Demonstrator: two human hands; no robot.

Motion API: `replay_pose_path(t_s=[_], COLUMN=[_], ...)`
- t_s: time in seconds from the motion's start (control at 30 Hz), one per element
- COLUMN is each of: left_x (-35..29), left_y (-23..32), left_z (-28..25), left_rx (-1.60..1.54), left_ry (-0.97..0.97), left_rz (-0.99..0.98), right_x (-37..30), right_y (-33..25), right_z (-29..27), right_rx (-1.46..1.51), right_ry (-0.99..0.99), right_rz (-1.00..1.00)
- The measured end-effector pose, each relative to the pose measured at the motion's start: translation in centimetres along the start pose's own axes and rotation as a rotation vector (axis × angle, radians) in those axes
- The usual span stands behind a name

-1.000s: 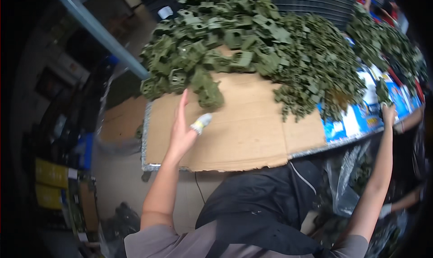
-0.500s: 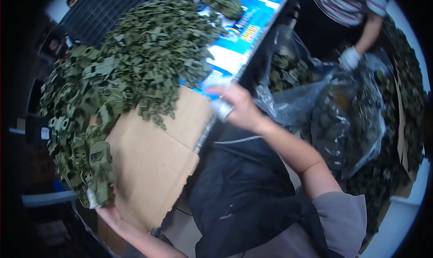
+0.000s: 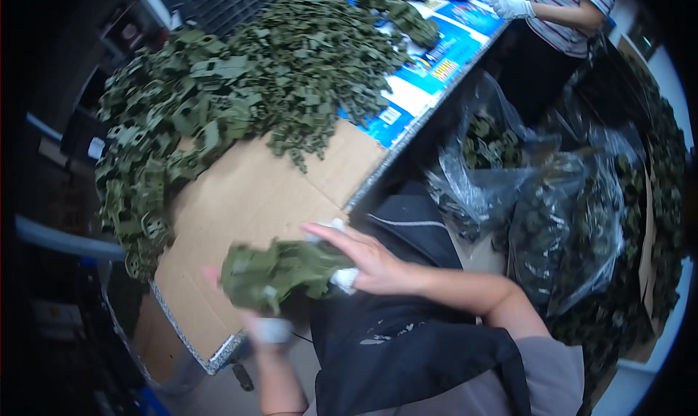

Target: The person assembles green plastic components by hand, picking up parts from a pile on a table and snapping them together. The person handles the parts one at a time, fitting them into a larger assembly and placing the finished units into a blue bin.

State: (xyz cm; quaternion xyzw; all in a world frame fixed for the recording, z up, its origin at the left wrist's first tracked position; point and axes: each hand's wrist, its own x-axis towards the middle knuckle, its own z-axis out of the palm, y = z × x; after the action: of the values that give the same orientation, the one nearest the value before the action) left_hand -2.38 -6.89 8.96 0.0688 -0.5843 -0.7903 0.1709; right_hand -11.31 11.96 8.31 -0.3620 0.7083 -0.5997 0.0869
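Between my two hands is an olive-green moulded plastic piece [image 3: 280, 273], possibly several together, held above the front edge of the table; motion blurs its outline. My left hand [image 3: 258, 321], white wrapping at its base, grips the left end from below, with fingertips showing past its far side. My right hand [image 3: 371, 262], with white coverings on some fingers, closes on the right end. Beyond them rises a heap of small green plastic parts [image 3: 313, 67]. Larger green parts [image 3: 149, 154] spread along the heap's left side.
Brown cardboard [image 3: 247, 198] and a blue-and-white printed sheet [image 3: 414, 89] cover the table. A dark crate [image 3: 225, 5] stands behind the heap. At right are clear plastic bags [image 3: 560, 220] of green parts. A co-worker's gloved hand [image 3: 512, 8] is at the far right of the table.
My left hand has come from the left pile toward the middle with the green piece. My right hand has drawn back from the table edge to it. The co-worker's gloved hand has moved from the bags to the table.
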Motion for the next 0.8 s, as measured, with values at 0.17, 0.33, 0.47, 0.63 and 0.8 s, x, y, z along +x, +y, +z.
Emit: replay_pose_path(t_s=[0.17, 0.33, 0.47, 0.63, 0.8], left_x=[-2.8, -2.7, -1.9, -1.8, -2.3], left_y=[-3.9, -3.5, 0.2, -2.7, -3.7], left_z=[1.9, -3.9, -7.3, -6.8, -4.9], left_rx=[0.200, 0.116, -0.399, -0.424, -0.227], left_ry=[-0.102, -0.218, -0.074, -0.444, -0.571], left_rz=[-0.088, 0.027, -0.200, -0.437, -0.522], right_x=[-3.0, -1.1, 6.3, 11.2, 14.9], right_y=[0.3, -0.5, 0.8, 5.1, 8.9], right_z=[2.3, -2.0, -3.8, -0.1, -11.0], right_rx=[0.027, -0.097, -0.351, -0.681, -1.088], right_ry=[0.035, -0.089, 0.009, -0.070, 0.676], right_rz=[-0.007, -0.134, -0.076, -0.087, -0.011])
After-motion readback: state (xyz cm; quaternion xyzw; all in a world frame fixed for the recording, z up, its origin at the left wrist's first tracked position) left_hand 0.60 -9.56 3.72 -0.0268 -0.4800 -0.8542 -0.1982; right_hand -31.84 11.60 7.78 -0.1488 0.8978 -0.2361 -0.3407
